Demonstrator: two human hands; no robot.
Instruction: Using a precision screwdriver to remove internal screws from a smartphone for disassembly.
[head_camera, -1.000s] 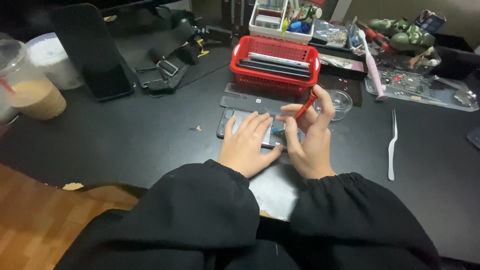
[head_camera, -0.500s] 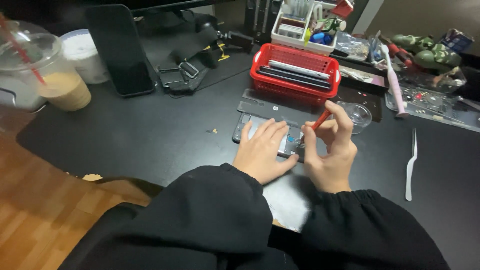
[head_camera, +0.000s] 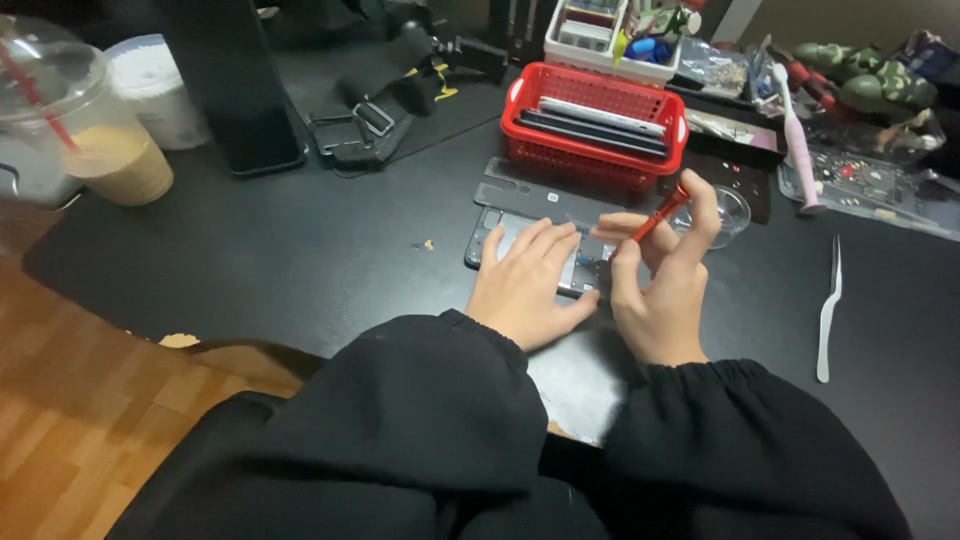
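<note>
The opened phone (head_camera: 500, 235), a flat dark slab with its inner parts showing, lies on the matte black desk (head_camera: 300, 260) just in front of the red plastic basket (head_camera: 595, 125). The left hand (head_camera: 525, 285) rests flat on the phone, fingers spread and pressing it down, holding nothing. The right hand (head_camera: 660, 290), just right of the phone, pinches a slim red screwdriver (head_camera: 655, 215) between thumb and fingers, its tip angled down at the phone's right edge. A thin grey back panel (head_camera: 520, 185) lies between phone and basket. The latticed basket holds flat slabs. Slender metal tweezers (head_camera: 828, 310) lie well right of the phone.
</note>
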